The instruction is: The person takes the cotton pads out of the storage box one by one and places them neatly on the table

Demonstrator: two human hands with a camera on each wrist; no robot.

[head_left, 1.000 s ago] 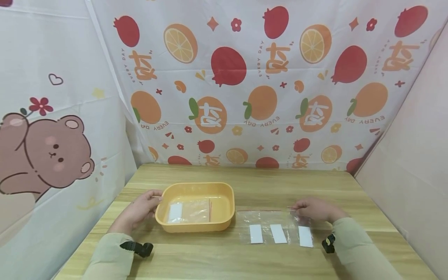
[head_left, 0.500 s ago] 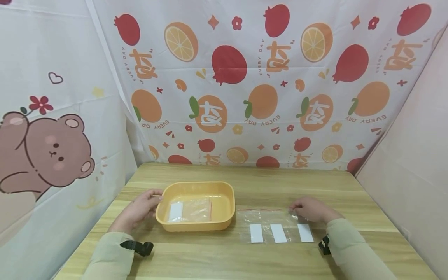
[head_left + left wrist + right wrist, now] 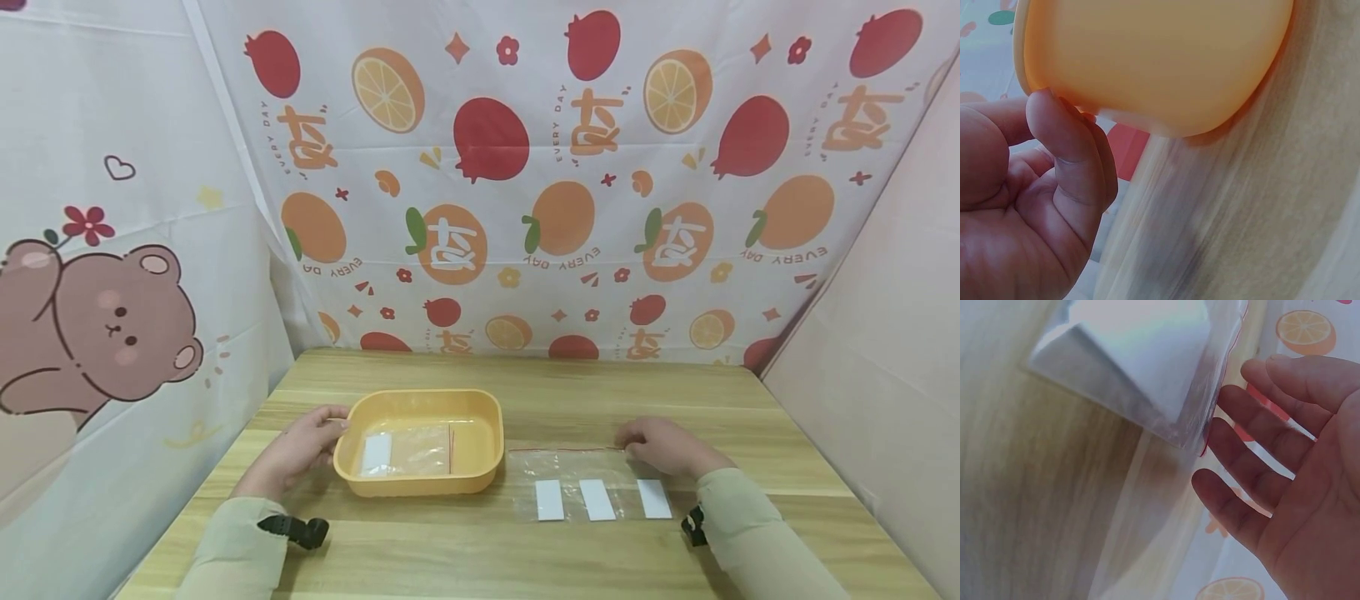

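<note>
At the left end of the yellow plastic basin (image 3: pixel 416 487), my left hand (image 3: pixel 303 450) grips the rim between thumb and fingers. The left wrist view shows the thumb (image 3: pixel 1063 131) against the basin's edge. A clear zip bag (image 3: pixel 423 450) with a white card lies inside. To the basin's right, three white cards lie in a row in clear zip bags with red seal lines. My right hand (image 3: pixel 667 446) is over the top corner of the rightmost bag (image 3: pixel 655 498). Its fingers (image 3: pixel 1260 456) are loosely extended, fingertips right at the red seal edge, pinching nothing.
The wooden table (image 3: pixel 465 558) runs back to a fruit-print cloth (image 3: pixel 600 250). A white cloth with a bear print (image 3: pixel 120 325) hangs at left, and a plain pale cloth (image 3: pixel 877 375) at right. Each wrist carries a black strap.
My right hand has shifted the rightmost bag slightly away from me, in line with the others, and let go of its top edge. The left hand and basin have stayed put.
</note>
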